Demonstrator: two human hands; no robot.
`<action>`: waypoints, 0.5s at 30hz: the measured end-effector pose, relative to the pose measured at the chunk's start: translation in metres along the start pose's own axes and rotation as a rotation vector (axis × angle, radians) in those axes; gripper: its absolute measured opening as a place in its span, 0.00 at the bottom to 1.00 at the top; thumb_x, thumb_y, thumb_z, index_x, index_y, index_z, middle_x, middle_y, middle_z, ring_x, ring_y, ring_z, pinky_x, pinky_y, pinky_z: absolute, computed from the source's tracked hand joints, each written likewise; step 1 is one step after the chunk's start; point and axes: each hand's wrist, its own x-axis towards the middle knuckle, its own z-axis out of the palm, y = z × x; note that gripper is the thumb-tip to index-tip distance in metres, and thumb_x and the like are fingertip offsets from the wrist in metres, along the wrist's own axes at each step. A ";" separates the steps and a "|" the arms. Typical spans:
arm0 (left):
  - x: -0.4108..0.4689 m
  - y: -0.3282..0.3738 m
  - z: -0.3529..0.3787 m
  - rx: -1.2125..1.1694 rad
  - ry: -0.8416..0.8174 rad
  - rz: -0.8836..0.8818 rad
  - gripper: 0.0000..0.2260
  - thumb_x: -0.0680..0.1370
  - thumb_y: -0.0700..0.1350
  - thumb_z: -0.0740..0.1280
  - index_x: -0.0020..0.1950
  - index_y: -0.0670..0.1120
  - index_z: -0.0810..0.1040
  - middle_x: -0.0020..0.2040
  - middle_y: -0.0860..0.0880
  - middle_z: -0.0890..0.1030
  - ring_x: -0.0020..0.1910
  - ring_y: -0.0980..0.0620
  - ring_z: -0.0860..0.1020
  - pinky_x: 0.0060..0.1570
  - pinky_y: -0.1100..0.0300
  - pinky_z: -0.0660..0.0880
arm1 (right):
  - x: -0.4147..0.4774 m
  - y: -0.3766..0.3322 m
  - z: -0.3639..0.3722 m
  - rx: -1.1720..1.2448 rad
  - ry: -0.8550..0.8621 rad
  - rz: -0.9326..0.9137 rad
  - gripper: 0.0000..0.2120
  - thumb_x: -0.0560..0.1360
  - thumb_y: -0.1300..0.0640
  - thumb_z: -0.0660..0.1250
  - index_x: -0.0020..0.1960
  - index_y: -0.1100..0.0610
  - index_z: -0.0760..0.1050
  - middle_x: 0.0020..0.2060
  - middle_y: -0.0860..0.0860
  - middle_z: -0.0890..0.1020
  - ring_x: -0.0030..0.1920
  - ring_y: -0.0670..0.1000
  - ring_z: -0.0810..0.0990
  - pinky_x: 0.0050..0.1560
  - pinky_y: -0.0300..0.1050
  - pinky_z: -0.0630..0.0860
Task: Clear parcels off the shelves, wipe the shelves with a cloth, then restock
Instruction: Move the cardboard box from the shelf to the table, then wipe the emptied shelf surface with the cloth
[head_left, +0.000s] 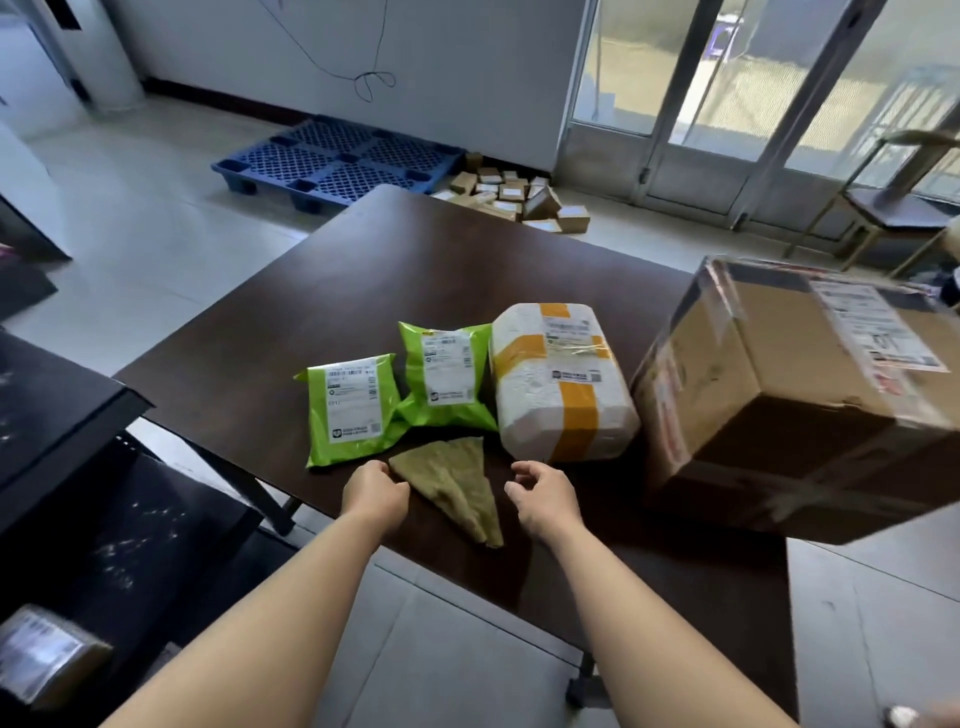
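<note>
An olive-green cloth lies folded in a wedge near the front edge of the dark brown table. My left hand touches the cloth's left corner with loosely curled fingers. My right hand hovers just right of the cloth, fingers relaxed and holding nothing. Behind the cloth lie two green mailer bags, one at the left and one at the right. A white foam parcel with yellow tape stands beside them, and a large cardboard box sits on the table's right side.
A black shelf unit stands at the left, with a wrapped parcel at its bottom corner. On the floor beyond the table lie a blue plastic pallet and several small cardboard boxes. Glass doors and a chair are at the right.
</note>
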 end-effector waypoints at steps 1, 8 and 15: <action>0.007 -0.002 0.003 -0.014 -0.005 -0.017 0.23 0.77 0.44 0.67 0.71 0.40 0.69 0.66 0.40 0.75 0.64 0.42 0.73 0.61 0.55 0.71 | 0.007 0.000 0.009 -0.007 -0.013 0.010 0.16 0.76 0.59 0.68 0.63 0.58 0.76 0.56 0.55 0.80 0.55 0.51 0.78 0.53 0.37 0.70; 0.050 -0.010 0.028 -0.338 -0.051 -0.169 0.18 0.75 0.40 0.68 0.60 0.31 0.73 0.54 0.35 0.80 0.55 0.36 0.79 0.56 0.46 0.77 | 0.041 0.006 0.048 0.015 -0.019 0.079 0.20 0.74 0.60 0.70 0.64 0.62 0.75 0.55 0.56 0.81 0.57 0.53 0.79 0.60 0.42 0.72; 0.065 -0.009 0.037 -0.467 -0.091 -0.161 0.14 0.74 0.41 0.70 0.56 0.34 0.78 0.45 0.39 0.79 0.44 0.44 0.78 0.48 0.52 0.76 | 0.054 0.005 0.058 0.107 -0.053 0.145 0.19 0.73 0.64 0.70 0.63 0.65 0.74 0.52 0.58 0.82 0.48 0.50 0.79 0.51 0.41 0.75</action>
